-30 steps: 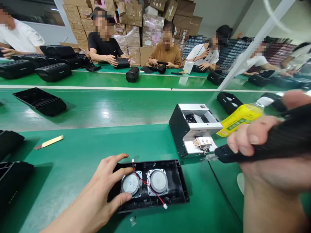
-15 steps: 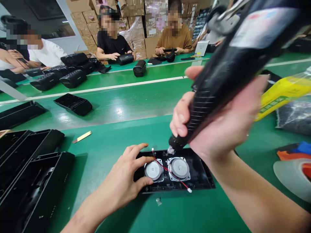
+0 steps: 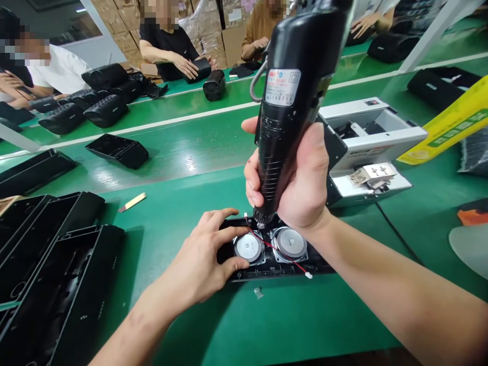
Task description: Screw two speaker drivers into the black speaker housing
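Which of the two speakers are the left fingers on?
The left speaker: the left fingers span it; the right speaker is clear of them.

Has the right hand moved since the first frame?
Yes. Against the silver machine, the right hand has gone from its right-hand side to its left, now over the black panel.

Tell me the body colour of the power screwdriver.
The power screwdriver is black, best seen in the head view.

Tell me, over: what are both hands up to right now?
Left hand on the black panel's left end, by one round speaker. Right hand gripping the black power driver, tip down at the panel. Red wire crosses the speakers.
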